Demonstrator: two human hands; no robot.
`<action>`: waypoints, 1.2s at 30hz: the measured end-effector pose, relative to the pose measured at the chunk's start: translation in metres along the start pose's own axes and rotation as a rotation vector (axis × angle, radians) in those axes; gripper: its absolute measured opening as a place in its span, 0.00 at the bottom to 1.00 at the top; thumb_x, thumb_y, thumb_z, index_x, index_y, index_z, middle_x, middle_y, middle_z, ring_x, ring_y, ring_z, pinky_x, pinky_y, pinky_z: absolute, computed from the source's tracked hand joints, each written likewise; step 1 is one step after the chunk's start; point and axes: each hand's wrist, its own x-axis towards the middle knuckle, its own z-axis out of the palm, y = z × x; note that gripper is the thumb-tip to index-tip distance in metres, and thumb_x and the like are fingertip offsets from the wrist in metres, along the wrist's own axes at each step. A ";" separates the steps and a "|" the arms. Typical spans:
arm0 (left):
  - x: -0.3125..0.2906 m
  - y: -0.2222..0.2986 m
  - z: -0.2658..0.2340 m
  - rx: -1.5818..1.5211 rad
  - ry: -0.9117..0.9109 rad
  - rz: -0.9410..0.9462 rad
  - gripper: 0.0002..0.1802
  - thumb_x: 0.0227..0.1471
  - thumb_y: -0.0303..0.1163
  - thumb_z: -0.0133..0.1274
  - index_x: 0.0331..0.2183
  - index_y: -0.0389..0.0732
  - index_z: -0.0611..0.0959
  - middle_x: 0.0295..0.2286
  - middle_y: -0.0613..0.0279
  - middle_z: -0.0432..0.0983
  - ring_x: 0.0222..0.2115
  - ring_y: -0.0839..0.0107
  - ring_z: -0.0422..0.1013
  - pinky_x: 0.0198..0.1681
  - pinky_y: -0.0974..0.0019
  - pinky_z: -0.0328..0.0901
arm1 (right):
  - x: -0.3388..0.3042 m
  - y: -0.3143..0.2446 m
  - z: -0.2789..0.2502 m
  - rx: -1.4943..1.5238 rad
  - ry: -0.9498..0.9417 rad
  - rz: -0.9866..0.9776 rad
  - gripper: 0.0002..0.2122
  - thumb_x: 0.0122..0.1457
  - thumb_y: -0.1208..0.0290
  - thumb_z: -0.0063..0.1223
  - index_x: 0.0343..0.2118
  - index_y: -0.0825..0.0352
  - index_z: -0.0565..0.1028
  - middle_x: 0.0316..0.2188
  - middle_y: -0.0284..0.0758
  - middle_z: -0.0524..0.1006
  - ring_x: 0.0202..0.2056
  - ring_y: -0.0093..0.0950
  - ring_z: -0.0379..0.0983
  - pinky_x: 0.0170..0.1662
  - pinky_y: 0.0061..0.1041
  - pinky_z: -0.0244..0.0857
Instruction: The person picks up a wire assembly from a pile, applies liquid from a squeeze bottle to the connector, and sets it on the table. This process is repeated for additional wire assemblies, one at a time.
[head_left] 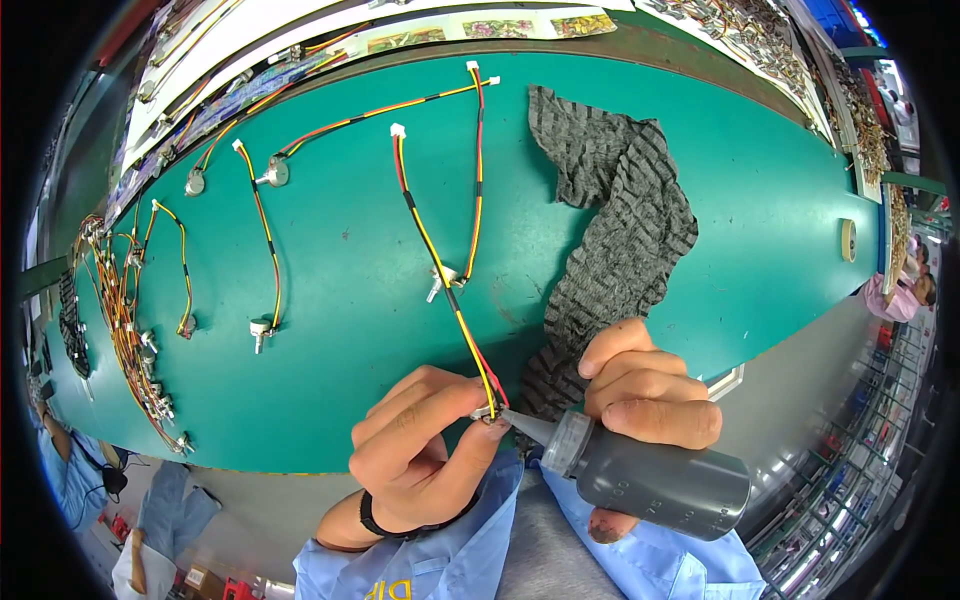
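Observation:
Between thumb and forefinger, my left hand point(420, 440) pinches a small potentiometer point(486, 411) by its body. Red, yellow and black wires point(440, 265) run from it up the table to a white connector point(398, 131). My right hand point(650, 400) is wrapped round a dark grey squeeze bottle point(665, 480), which lies tilted with its nozzle point(528, 425) pointing left. The nozzle's tip meets the wire ends at the potentiometer, or comes very close. Another wired potentiometer point(440, 280) lies just beyond, partly under the held wires. A dark striped cloth point(625, 235) stretches away beyond my right hand.
The green table point(370, 240) carries more wired potentiometers point(262, 330) on the left and a bundle of them point(125, 320) at its left end. A tape roll point(849, 240) stands near the right end. White boards with many parts point(740, 50) line the far edge. Other people are around.

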 end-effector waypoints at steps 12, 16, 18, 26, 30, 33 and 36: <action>-0.002 0.000 0.000 -0.039 -0.002 -0.015 0.15 0.40 0.14 0.60 0.36 0.24 0.80 0.25 0.49 0.78 0.24 0.63 0.73 0.27 0.68 0.66 | 0.003 0.000 0.001 0.057 0.030 -0.009 0.35 0.43 0.44 0.69 0.39 0.72 0.66 0.15 0.36 0.69 0.15 0.28 0.65 0.30 0.36 0.65; -0.003 0.001 -0.001 -0.033 -0.004 -0.028 0.16 0.41 0.13 0.59 0.37 0.23 0.80 0.25 0.49 0.77 0.24 0.65 0.73 0.28 0.69 0.66 | 0.002 0.001 0.002 0.071 0.040 -0.012 0.35 0.43 0.46 0.70 0.40 0.73 0.66 0.16 0.36 0.70 0.15 0.28 0.65 0.31 0.37 0.65; -0.005 -0.001 -0.001 -0.042 0.010 -0.029 0.16 0.41 0.12 0.58 0.37 0.23 0.80 0.25 0.49 0.77 0.25 0.65 0.72 0.28 0.69 0.65 | 0.001 0.001 0.003 0.078 0.042 -0.017 0.35 0.42 0.46 0.70 0.40 0.74 0.66 0.16 0.36 0.70 0.16 0.28 0.65 0.31 0.37 0.65; -0.004 -0.001 0.001 -0.080 0.005 -0.017 0.16 0.43 0.12 0.57 0.39 0.24 0.79 0.26 0.49 0.77 0.25 0.67 0.73 0.28 0.69 0.67 | 0.005 -0.003 0.002 0.092 0.082 0.003 0.30 0.44 0.56 0.72 0.40 0.76 0.69 0.18 0.36 0.72 0.16 0.27 0.66 0.33 0.38 0.68; -0.003 0.001 0.000 -0.089 -0.007 -0.035 0.16 0.45 0.12 0.56 0.40 0.23 0.79 0.27 0.49 0.77 0.25 0.67 0.74 0.29 0.69 0.68 | 0.004 -0.001 0.001 0.102 0.076 0.003 0.30 0.44 0.57 0.72 0.40 0.76 0.69 0.17 0.36 0.72 0.16 0.27 0.66 0.34 0.39 0.68; -0.006 -0.001 -0.002 -0.123 -0.004 -0.056 0.16 0.47 0.13 0.55 0.41 0.23 0.79 0.27 0.49 0.77 0.26 0.66 0.75 0.30 0.68 0.69 | 0.004 0.001 0.000 0.092 0.026 0.039 0.34 0.40 0.54 0.75 0.41 0.75 0.68 0.19 0.36 0.72 0.18 0.27 0.66 0.36 0.39 0.65; -0.007 -0.003 -0.002 -0.199 -0.003 -0.072 0.16 0.48 0.13 0.54 0.42 0.23 0.78 0.27 0.50 0.77 0.27 0.65 0.76 0.31 0.68 0.70 | -0.003 0.010 0.008 0.087 0.243 -0.056 0.38 0.36 0.52 0.76 0.42 0.74 0.67 0.22 0.36 0.72 0.20 0.27 0.66 0.37 0.39 0.62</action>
